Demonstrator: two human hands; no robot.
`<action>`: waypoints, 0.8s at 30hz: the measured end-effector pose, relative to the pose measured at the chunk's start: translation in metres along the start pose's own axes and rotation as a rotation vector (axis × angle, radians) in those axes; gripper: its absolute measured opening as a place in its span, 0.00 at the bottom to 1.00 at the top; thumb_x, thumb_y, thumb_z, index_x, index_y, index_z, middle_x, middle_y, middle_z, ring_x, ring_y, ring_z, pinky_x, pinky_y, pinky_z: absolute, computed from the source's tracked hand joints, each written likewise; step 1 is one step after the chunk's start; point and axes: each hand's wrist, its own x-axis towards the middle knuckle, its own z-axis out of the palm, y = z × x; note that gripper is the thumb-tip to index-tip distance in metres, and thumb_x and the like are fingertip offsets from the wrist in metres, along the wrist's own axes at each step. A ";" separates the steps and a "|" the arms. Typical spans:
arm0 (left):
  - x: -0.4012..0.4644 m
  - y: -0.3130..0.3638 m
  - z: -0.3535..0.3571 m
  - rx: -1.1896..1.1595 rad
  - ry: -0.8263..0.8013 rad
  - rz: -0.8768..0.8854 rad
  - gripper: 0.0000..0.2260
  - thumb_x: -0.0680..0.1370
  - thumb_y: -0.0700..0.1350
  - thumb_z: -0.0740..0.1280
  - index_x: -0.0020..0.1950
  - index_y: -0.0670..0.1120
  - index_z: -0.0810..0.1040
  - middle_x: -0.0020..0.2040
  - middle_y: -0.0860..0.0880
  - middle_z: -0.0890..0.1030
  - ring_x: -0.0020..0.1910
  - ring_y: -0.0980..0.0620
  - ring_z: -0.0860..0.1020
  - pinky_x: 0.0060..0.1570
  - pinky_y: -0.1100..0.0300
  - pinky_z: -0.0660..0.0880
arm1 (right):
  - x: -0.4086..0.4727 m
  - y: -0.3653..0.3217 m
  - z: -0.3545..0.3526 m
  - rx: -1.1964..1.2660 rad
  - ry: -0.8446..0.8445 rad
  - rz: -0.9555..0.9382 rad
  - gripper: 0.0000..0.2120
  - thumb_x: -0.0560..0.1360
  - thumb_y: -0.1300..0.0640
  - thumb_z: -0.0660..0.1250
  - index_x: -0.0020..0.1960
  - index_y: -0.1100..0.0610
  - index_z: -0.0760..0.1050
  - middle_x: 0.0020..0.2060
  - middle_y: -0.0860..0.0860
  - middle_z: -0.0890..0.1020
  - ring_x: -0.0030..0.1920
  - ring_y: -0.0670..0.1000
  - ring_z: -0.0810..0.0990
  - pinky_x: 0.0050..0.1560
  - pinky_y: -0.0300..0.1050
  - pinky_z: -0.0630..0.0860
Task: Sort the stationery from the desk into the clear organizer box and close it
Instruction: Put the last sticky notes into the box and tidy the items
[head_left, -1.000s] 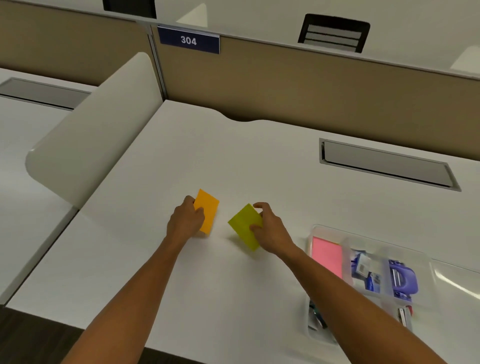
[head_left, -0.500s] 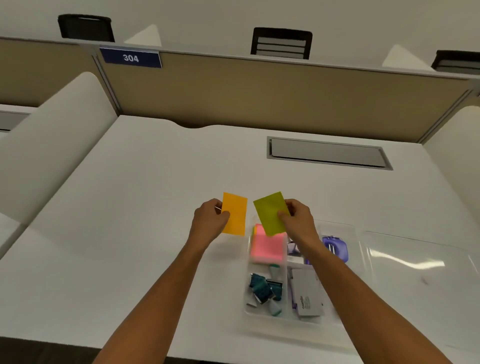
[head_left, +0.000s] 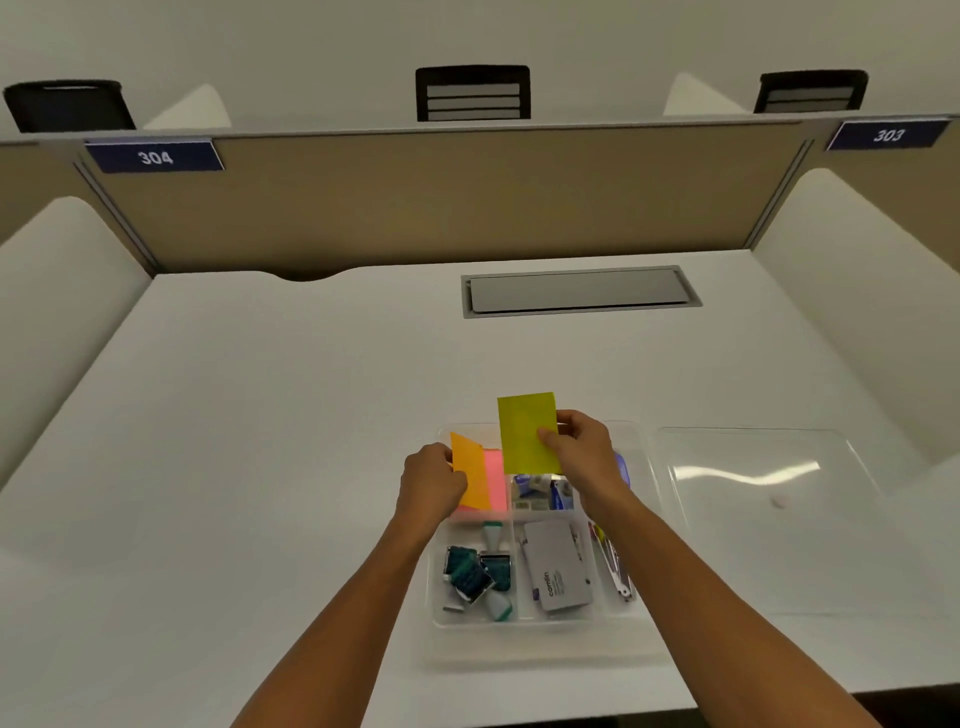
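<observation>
My left hand (head_left: 430, 483) grips an orange sticky-note pad (head_left: 470, 472), tilted on edge over the pink pad (head_left: 496, 480) in the back-left compartment of the clear organizer box (head_left: 537, 623). A yellow-green sticky-note pad (head_left: 527, 431) is held upright in my right hand (head_left: 584, 449) above the box's back middle. Teal binder clips (head_left: 472, 574), a grey staple box (head_left: 558, 566) and other small items lie in the front compartments. A purple item at the back right is mostly hidden by my right hand.
The box's clear lid (head_left: 763, 514) lies flat on the white desk (head_left: 234, 441) to the right of the box. A grey cable hatch (head_left: 579, 291) is set into the desk behind. Beige partitions and white side dividers enclose the desk.
Both hands carried their pads from the desk's left to over the organizer box. The orange pad is now tilted down onto the pink pad; the yellow-green pad rose above the box.
</observation>
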 end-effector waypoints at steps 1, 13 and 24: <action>-0.001 -0.001 0.002 0.017 -0.018 0.000 0.02 0.73 0.37 0.66 0.43 0.42 0.76 0.43 0.38 0.82 0.42 0.39 0.81 0.43 0.49 0.78 | -0.001 0.000 0.001 0.004 -0.005 0.005 0.08 0.77 0.61 0.68 0.55 0.52 0.77 0.46 0.47 0.82 0.47 0.48 0.82 0.43 0.42 0.80; -0.012 -0.008 -0.004 0.056 0.190 0.028 0.14 0.79 0.44 0.64 0.63 0.43 0.77 0.55 0.43 0.82 0.50 0.47 0.81 0.49 0.59 0.73 | -0.015 -0.001 0.025 -0.030 -0.154 0.102 0.13 0.77 0.64 0.67 0.60 0.54 0.77 0.50 0.54 0.84 0.49 0.56 0.84 0.43 0.54 0.82; -0.020 -0.021 -0.015 -0.085 0.240 0.001 0.08 0.78 0.46 0.65 0.53 0.46 0.80 0.47 0.49 0.84 0.44 0.51 0.83 0.51 0.52 0.80 | -0.017 0.001 0.053 -0.096 -0.171 0.116 0.18 0.74 0.66 0.67 0.62 0.54 0.75 0.43 0.52 0.83 0.39 0.52 0.83 0.35 0.48 0.81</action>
